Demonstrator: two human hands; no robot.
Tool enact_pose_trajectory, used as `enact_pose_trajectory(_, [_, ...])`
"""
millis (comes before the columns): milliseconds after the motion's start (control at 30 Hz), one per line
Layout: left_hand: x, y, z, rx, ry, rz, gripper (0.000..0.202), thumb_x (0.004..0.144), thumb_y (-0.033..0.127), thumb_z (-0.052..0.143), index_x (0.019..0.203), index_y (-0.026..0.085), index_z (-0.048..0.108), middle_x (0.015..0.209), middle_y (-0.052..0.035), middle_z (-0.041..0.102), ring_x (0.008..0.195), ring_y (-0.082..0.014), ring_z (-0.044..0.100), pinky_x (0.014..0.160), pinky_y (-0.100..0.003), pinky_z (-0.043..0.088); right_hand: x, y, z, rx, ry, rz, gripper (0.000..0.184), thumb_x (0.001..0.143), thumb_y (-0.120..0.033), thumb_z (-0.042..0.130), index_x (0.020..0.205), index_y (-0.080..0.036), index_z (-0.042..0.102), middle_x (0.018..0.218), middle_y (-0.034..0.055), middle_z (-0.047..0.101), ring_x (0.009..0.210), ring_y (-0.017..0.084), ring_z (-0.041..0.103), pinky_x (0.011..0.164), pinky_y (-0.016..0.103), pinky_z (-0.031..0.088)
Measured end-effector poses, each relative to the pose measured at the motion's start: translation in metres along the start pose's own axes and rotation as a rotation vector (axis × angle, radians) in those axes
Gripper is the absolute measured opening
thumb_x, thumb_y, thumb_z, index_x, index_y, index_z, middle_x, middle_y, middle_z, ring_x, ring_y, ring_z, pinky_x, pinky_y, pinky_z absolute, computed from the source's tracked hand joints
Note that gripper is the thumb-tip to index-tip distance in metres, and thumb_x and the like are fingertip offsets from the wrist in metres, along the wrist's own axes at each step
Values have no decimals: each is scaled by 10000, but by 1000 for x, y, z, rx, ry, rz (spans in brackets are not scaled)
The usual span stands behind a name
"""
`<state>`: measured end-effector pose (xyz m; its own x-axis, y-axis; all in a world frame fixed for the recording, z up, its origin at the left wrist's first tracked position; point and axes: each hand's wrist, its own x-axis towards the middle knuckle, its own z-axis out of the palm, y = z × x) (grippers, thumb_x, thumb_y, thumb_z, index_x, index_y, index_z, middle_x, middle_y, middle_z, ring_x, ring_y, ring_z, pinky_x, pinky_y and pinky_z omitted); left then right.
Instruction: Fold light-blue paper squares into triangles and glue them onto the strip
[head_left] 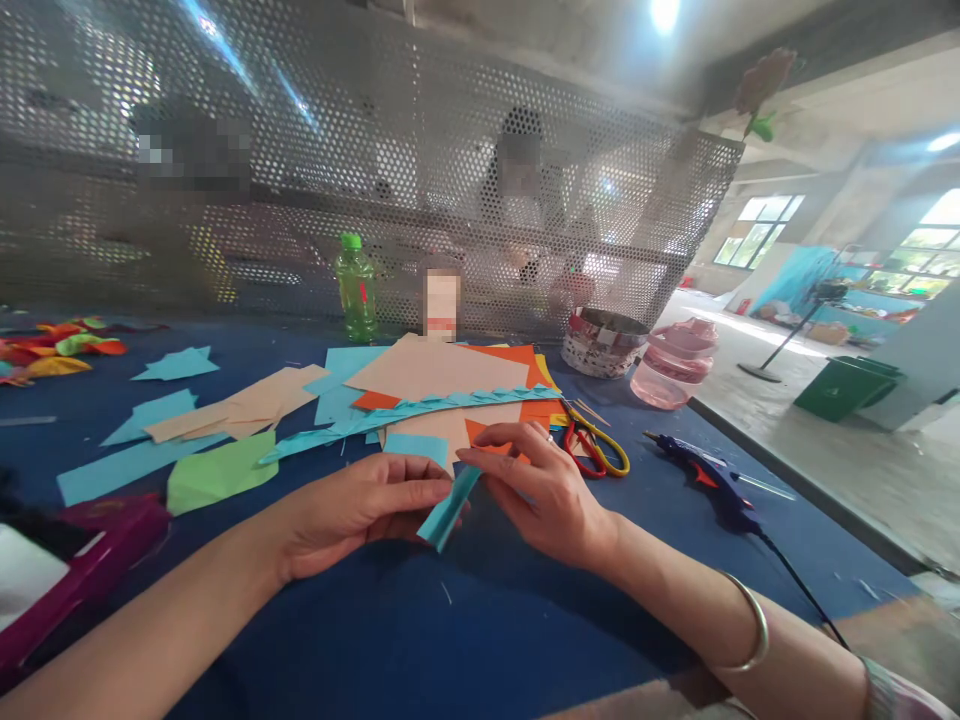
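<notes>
Both my hands meet over the dark blue table point(465, 640), pinching a small folded strip of light blue paper point(448, 512). My left hand point(360, 510) grips the strip from the left with its fingers closed on it. My right hand point(544, 490) pinches its upper end between thumb and forefinger; a bracelet circles that wrist. Just behind my hands lies a long chain of folded light blue paper pieces point(409, 412) across a pile of tan and orange sheets point(442, 375).
Red-and-yellow scissors point(596, 448) and a blue glue gun point(709, 478) with its cord lie to the right. A green bottle point(356, 290), a woven basket point(604, 342) and a pink jar point(675, 362) stand behind. Paper scraps cover the left. A perforated metal screen point(360, 170) stands behind, people beyond it.
</notes>
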<state>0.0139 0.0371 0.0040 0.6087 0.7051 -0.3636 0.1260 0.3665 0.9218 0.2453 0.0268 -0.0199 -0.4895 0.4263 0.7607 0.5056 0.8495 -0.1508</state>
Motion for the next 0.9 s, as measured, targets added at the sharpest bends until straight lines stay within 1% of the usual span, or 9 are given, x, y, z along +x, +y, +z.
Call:
enact_pose_trajectory(100, [0, 0, 1, -8, 7, -10, 305, 792, 431, 778, 967, 188, 722, 1007, -58, 723, 936, -196, 653, 880, -312, 494, -1, -1, 0, 17, 14, 17, 340, 938, -89, 526, 1242, -204, 629, 1117, 110, 638, 980, 187, 615, 825, 343, 568])
enact_pose_trajectory(200, [0, 0, 1, -38, 24, -10, 284, 779, 405, 791, 951, 190, 721, 922, -31, 706, 875, -175, 648, 837, -289, 496, -2, -2, 1, 20, 19, 16, 378, 892, -55, 533, 1222, -211, 631, 1123, 107, 620, 994, 192, 612, 816, 340, 570])
enact_pose_trajectory(300, [0, 0, 1, -59, 42, -4, 273, 765, 360, 795, 973, 199, 720, 895, -10, 694, 798, -152, 634, 779, -270, 504, -3, -3, 0, -7, 9, -19, 390, 837, -3, 511, 1119, -220, 670, 1135, 101, 612, 1008, 197, 612, 835, 352, 562])
enact_pose_trajectory(433, [0, 1, 2, -73, 84, 21, 332, 761, 330, 786, 1061, 221, 694, 942, -18, 698, 854, -177, 637, 784, -286, 514, -3, -3, 0, -28, -74, -92, 301, 821, -9, 517, 949, -216, 695, 1132, 98, 629, 1034, 211, 624, 895, 386, 537])
enact_pose_trajectory(500, [1, 1, 2, -77, 68, 31, 362, 763, 331, 789, 1093, 223, 686, 954, -21, 696, 857, -172, 632, 793, -281, 504, -3, -3, 1, -37, -106, -107, 287, 808, -7, 524, 909, -214, 695, 1137, 96, 635, 1053, 219, 622, 914, 394, 527])
enact_pose_trajectory(600, [3, -1, 0, -57, 19, 57, 339, 729, 295, 822, 1036, 212, 705, 925, -8, 689, 836, -157, 621, 780, -257, 482, -4, -2, 1, -50, -113, -100, 294, 805, -5, 530, 910, -226, 692, 1146, 84, 640, 1071, 215, 609, 927, 386, 514])
enact_pose_trajectory(733, [5, -5, 1, -36, 63, 80, 295, 674, 233, 830, 948, 197, 725, 886, -1, 701, 822, -160, 628, 771, -252, 473, -4, -2, 2, -84, -126, -120, 259, 811, -49, 571, 943, -234, 693, 1141, 76, 647, 1072, 219, 605, 924, 385, 495])
enact_pose_trajectory(833, [5, -5, 4, -21, 126, 95, 265, 665, 193, 799, 921, 200, 735, 848, 8, 713, 780, -153, 629, 740, -249, 469, -3, -3, 2, -78, -117, -141, 162, 843, -116, 618, 900, -234, 714, 1118, 73, 648, 1046, 222, 606, 901, 381, 495])
enact_pose_trajectory(900, [5, -4, 7, -13, 167, 112, 254, 652, 188, 789, 900, 193, 740, 837, -5, 728, 774, -169, 641, 737, -267, 475, -3, -3, 2, -40, -104, -151, 97, 880, -180, 651, 868, -232, 732, 1105, 75, 652, 1035, 222, 604, 892, 380, 498])
